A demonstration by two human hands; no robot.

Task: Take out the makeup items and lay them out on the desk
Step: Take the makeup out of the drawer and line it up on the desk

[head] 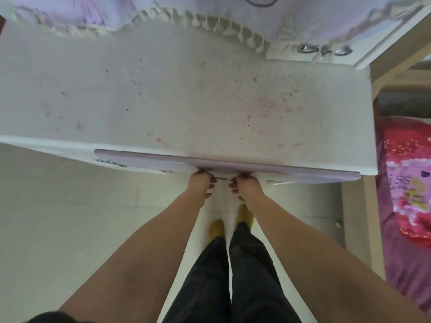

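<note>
Where fingers curl: drawer handle [223,179].

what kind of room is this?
Likely a child's bedroom. A white vanity-style desk with a lilac drawer front, both hands at its metal handle; pink cartoon-print bedding on the right; frilled cloth at the back.

One table [163,89], one lilac drawer front [233,166], two hands and two yellow slippers are counted at 6 o'clock.
</note>
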